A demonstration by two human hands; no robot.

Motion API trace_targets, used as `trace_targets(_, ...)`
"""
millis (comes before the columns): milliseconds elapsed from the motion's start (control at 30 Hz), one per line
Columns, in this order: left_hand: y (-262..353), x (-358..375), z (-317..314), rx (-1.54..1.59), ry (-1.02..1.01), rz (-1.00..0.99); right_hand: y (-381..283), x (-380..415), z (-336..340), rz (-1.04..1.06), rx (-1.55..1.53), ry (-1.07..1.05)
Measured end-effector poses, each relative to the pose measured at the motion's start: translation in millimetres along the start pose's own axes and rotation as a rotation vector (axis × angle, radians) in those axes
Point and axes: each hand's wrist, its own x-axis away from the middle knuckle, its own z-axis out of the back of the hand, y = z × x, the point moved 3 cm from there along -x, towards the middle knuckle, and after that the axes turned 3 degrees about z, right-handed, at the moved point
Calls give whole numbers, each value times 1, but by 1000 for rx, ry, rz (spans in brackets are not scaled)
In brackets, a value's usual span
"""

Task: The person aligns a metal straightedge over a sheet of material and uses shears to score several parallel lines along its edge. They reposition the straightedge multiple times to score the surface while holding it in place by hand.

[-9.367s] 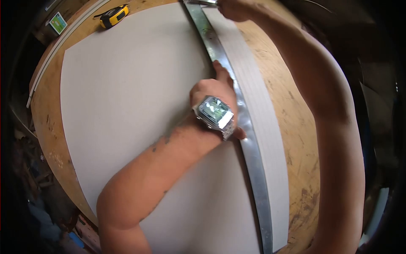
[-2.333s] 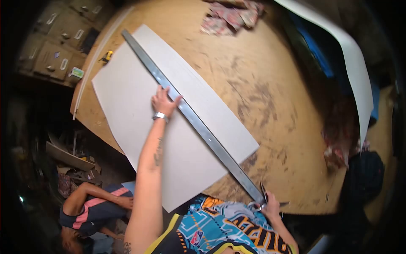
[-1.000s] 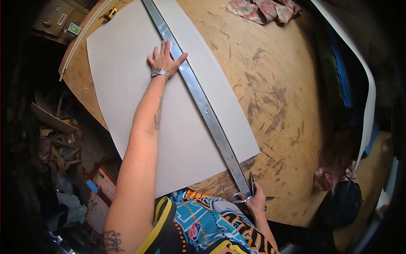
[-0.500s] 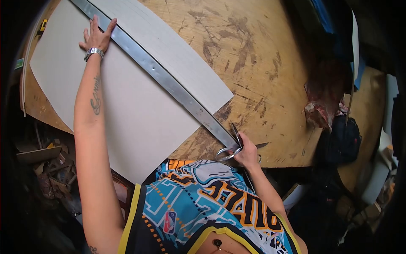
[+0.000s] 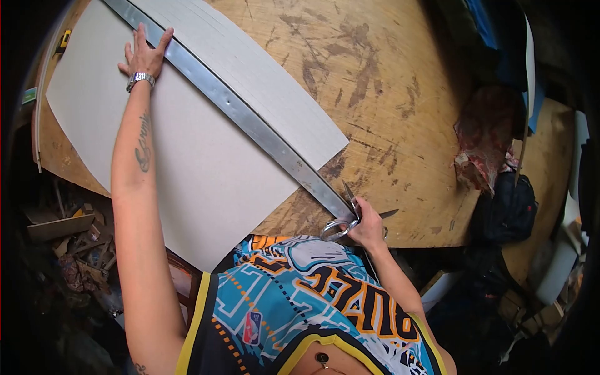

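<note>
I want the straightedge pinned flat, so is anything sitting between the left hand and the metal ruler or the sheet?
Nothing visible. The left hand lies flat on the grey sheet, thumb against the metal ruler. The right hand grips scissors at the ruler's near end.

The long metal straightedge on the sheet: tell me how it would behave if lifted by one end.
The metal straightedge is long, thin and flat, so it would likely sag or flex rather than stay rigid. Its smooth shiny face probably slides easily on the grey sheet, which may be why the left hand presses beside it.
</note>
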Motion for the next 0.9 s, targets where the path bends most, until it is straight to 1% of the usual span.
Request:
trace_targets(167, 1, 3, 0, -16, -28, 5, 4, 6, -1, -3, 16, 18)
trace_targets(233, 5, 2, 5, -30, -25, 28, 6, 7, -3, 32, 18, 37)
trace_targets(300, 7, 3, 6, -42, -37, 46, 3, 3, -2, -39, 23, -38)
trace_targets(500, 17, 9, 25, -39, -109, 81, 13, 11, -5, -6, 55, -24)
trace_targets(667, 20, 10, 32, -13, -144, 86, 10, 8, -3, -106, -9, -57)
trace_targets(767, 22, 13, 36, -13, -162, 95, 13, 9, -5, -45, -1, -13)
trace_targets(800, 23, 13, 37, -5, -169, 101, 17, 10, -7, 4, 33, 7)
trace_targets(900, 24, 12, 41, 5, -169, 100, 18, 9, -7, -59, 40, -47)
